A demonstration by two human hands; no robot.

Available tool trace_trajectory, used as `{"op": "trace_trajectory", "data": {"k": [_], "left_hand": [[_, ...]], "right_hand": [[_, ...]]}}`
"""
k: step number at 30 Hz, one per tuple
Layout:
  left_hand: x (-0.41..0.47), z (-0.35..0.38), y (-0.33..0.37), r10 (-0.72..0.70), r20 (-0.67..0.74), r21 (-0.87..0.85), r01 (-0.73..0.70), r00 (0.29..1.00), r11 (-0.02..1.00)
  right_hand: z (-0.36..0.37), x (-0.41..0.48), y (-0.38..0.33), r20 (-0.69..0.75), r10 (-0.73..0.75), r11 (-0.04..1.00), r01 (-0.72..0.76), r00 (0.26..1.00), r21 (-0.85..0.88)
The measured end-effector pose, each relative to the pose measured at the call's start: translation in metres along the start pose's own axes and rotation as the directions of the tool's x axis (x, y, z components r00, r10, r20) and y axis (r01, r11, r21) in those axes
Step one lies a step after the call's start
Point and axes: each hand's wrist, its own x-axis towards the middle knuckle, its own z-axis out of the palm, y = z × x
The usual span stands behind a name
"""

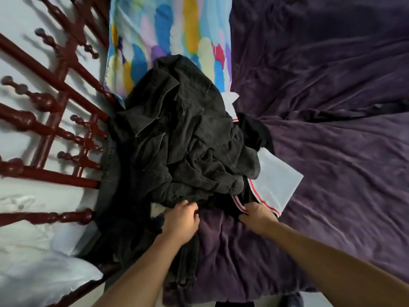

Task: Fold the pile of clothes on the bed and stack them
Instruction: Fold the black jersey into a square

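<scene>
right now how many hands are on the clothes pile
2: left hand grips dark fabric at the near edge of the clothes pile; right hand holds the red-striped white hem beside it.

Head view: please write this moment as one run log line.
pile: dark clothes heaped on blanket | left hand: grips pile edge | right hand: at striped hem, grip unclear

Bed [239, 258] covered in rumpled purple plush blanket [332, 151]. Dark red turned-wood rail [51, 120] along left, spindle shadows on pale surface [17, 25] behind. Multicoloured patterned cloth [168, 29] far end. White pillow [37, 278] near-left.
</scene>
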Motion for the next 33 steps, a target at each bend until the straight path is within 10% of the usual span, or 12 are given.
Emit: {"op": "trace_trajectory", "data": {"k": [11,20,26,33], "left_hand": [[-0.052,-0.005,0.117,0.306,-0.146,0.184,-0.278,0.941,0.943],[-0.131,-0.005,0.254,0.652,-0.056,0.306,-0.608,0.757,0.732],[-0.176,-0.035,0.300,0.737,-0.240,0.013,-0.757,0.632,0.653],[-0.215,-0.133,0.345,0.606,-0.245,-0.600,-0.609,0.757,0.518]], "right_hand": [[-0.110,-0.209,0.045,-0.164,-0.319,0.936,0.282,0.934,-0.212],[-0.153,-0.374,0.143,-0.479,-0.296,0.943,0.173,0.826,-0.284],[-0.191,-0.426,0.194,-0.829,-0.055,0.998,0.020,0.557,-0.053],[-0.280,-0.459,0.180,-0.985,0.074,0.964,0.243,0.157,0.111]]}}
